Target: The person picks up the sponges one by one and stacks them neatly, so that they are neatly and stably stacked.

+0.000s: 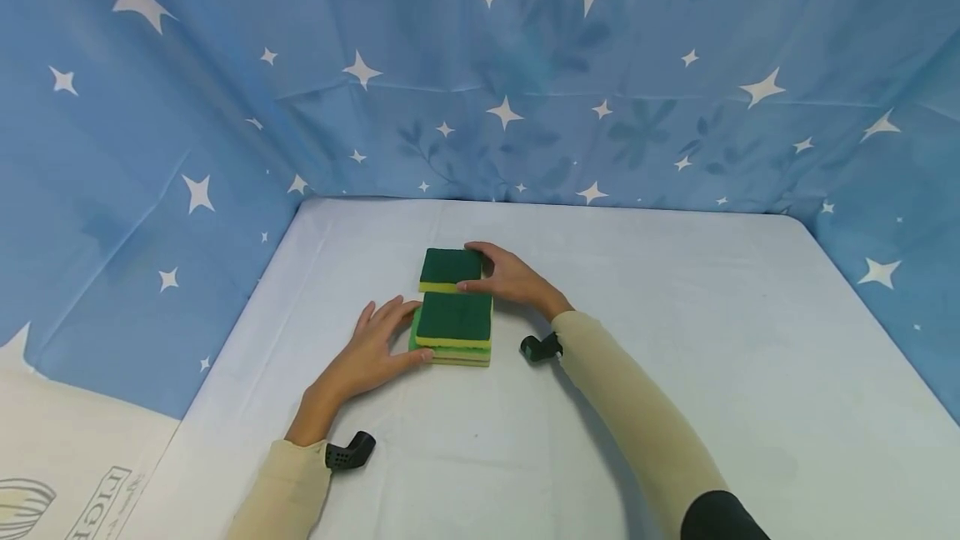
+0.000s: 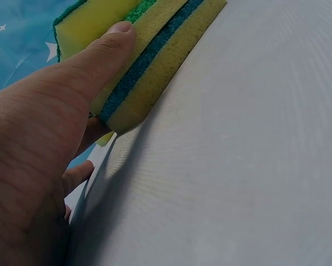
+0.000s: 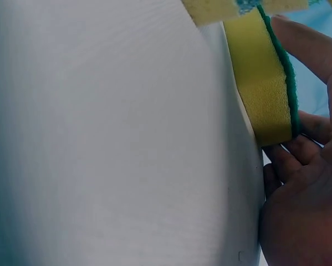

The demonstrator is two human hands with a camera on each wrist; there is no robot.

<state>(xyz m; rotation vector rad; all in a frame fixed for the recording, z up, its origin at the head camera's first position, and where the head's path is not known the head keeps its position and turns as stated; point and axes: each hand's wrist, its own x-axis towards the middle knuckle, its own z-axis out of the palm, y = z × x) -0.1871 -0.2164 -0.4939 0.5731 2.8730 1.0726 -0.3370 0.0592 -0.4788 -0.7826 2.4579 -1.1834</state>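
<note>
A stack of scouring sponges stands on the white table, a dark green pad on top. Seen from the left wrist, its lower layers are yellow foam with a bright green and a blue pad. My left hand holds the stack at its near left corner, thumb on the front side and index finger at the left. Just behind lies a single sponge, green pad up over yellow foam. My right hand grips its right end between thumb and index finger.
The white cloth-covered table spreads out on both sides. A blue curtain with white stars hangs behind and along the sides. Beige printed material lies beyond the table's left edge. Both wrists wear black cameras.
</note>
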